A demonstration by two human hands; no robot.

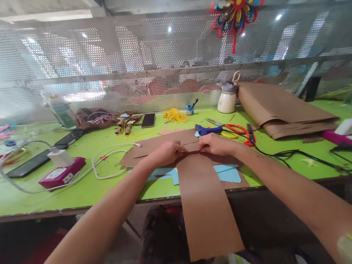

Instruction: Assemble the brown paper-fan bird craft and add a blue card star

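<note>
A long strip of brown kraft paper [207,213] runs from the table over its front edge towards me. Its far end is pinched at the left corner by my left hand [173,150] and at the right corner by my right hand [214,143]. Between the fingers that end looks folded or rolled into a narrow band. Beneath the hands lie larger brown paper sheets [146,147] and light blue paper pieces [228,173]. Just beyond my right hand rests a blue glue gun [208,129].
Orange-handled scissors [237,129] and black cables [292,152] lie to the right, near a big folded brown paper stack [284,107]. A white bottle [227,98], a phone [148,120] and yellow shreds [174,115] stand or lie behind. At left is a purple power strip [61,174] with a white cable.
</note>
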